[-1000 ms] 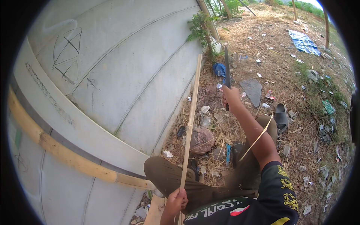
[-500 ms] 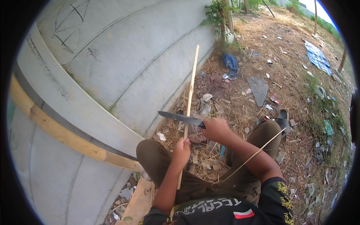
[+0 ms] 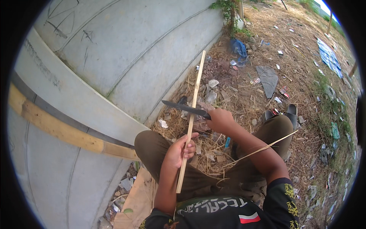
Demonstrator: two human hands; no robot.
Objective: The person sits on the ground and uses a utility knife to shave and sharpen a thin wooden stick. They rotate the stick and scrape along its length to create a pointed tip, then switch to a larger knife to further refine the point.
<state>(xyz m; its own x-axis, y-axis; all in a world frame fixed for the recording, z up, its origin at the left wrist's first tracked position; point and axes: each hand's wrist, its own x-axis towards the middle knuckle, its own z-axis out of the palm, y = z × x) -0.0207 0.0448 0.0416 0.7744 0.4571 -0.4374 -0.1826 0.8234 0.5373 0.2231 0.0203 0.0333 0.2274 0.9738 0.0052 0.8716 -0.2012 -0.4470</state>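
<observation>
A long, pale bamboo strip slants upward in front of me, its lower end above my lap. My left hand holds it below the middle, the thumb and some fingers loosely around it and one finger stretched out. In my right hand is the handle of a knife. The dark blade points left and crosses the strip above my left hand; whether the edge touches it, I cannot tell. A thin split sliver lies across my lap by the right forearm.
A grey concrete wall rises at the left, with a thick bamboo pole along it. Dry straw and litter cover the ground, including a blue plastic bag and a grey flat scrap. A tan board lies beside my left leg.
My left hand has loosened and turned on the strip, one finger now stretched out. The strip's face has turned and its lower end shows more. The knife stays across it.
</observation>
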